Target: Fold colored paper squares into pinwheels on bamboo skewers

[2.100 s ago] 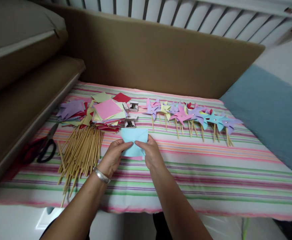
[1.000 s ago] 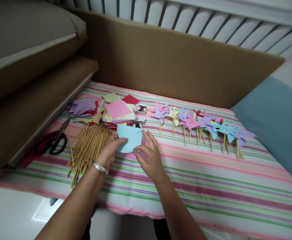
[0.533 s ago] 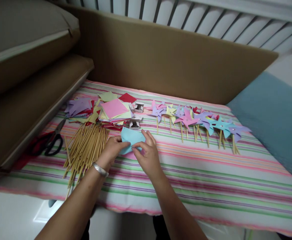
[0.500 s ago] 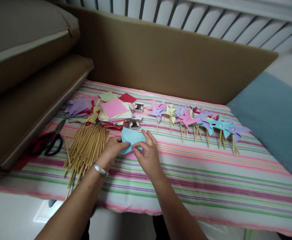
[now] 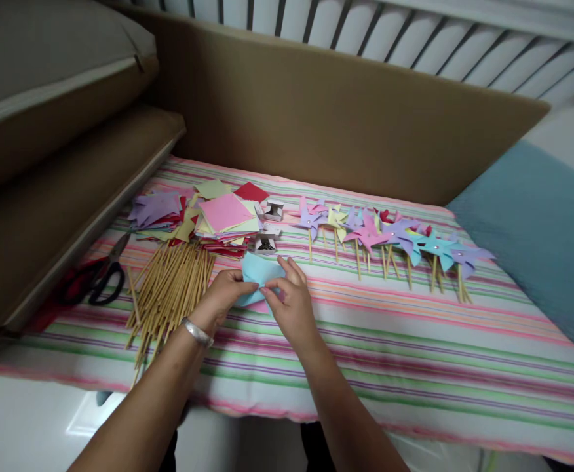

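Observation:
A light blue piece of paper (image 5: 260, 267) is held between my two hands above the striped cloth, its edges bent and curling. My left hand (image 5: 228, 290) pinches it from the left, thumb pointing inward. From the right, my right hand (image 5: 289, 303) grips it with thumb and index finger, the other fingers raised behind. The fingertips of both hands nearly meet near the paper's middle. A bit of pink paper (image 5: 261, 306) shows beneath the blue one, partly hidden by the hands.
Thin wooden sticks (image 5: 172, 295) lie left of my hands, with black-handled scissors (image 5: 106, 278) beyond. Behind are stacked coloured paper squares (image 5: 225, 213), cut purple pieces (image 5: 155, 208) and two small open boxes (image 5: 266, 244), (image 5: 273, 211). Finished paper pinwheels (image 5: 368, 233) lie at the right. A cardboard-brown panel (image 5: 316, 118) stands behind.
The blue paper has bent further inward, and the fingertips of both hands have come closer together at its middle. Everything else lies as before.

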The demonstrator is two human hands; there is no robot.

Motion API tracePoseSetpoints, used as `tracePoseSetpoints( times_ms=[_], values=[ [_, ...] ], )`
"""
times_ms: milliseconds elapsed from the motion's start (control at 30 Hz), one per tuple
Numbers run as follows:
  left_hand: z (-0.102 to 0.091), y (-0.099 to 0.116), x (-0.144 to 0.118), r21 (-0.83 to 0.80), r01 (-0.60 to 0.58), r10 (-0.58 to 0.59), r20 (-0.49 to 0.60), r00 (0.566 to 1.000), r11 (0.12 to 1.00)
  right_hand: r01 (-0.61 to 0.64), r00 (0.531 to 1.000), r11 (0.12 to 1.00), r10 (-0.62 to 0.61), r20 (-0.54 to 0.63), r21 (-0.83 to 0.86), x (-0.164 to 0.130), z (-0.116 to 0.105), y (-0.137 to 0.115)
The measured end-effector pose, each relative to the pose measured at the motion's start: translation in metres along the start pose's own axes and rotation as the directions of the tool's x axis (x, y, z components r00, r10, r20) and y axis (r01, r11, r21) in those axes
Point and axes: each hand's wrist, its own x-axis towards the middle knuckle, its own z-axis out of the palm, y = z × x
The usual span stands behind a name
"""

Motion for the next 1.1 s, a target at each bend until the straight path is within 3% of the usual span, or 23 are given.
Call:
tracePoseSetpoints(
  times_ms=[467, 600, 767, 867, 1000, 1100],
  values=[
    [0.001, 0.002, -0.001, 0.025, 0.016, -0.016, 0.031, 0.999, 1.0, -0.056, 0.998, 0.998, 0.056, -0.019, 0.003, 0.001, 0.004, -0.001],
    [0.001, 0.0, 0.0, 0.079, -0.006, 0.007, -0.017, 1.0, 0.997, -0.075, 0.997, 0.997, 0.075, -0.005, -0.003, 0.002, 0.004, -0.002],
    [-0.001, -0.002, 0.003, 0.125, 0.023, -0.022, -0.01, 1.0, 0.992, -0.152, 0.985, 0.981, 0.16, -0.06, 0.118, 0.009, -0.01, 0.003],
    [0.0, -0.001, 0.0, 0.159, 0.029, -0.046, 0.104, 0.994, 0.987, -0.309, 0.951, 0.908, 0.287, 0.115, 0.284, 0.014, -0.022, 0.007],
    [0.002, 0.002, -0.004, 0.272, 0.007, -0.067, 0.212, 0.975, 0.962, -0.486, 0.835, 0.785, 0.286, 0.47, 0.385, 0.015, -0.029, 0.01],
    [0.002, 0.001, -0.003, 0.342, -0.007, -0.084, 0.25, 0.964, 0.94, -0.501, 0.804, 0.775, 0.254, 0.537, 0.385, 0.012, -0.028, 0.013]
  ],
)
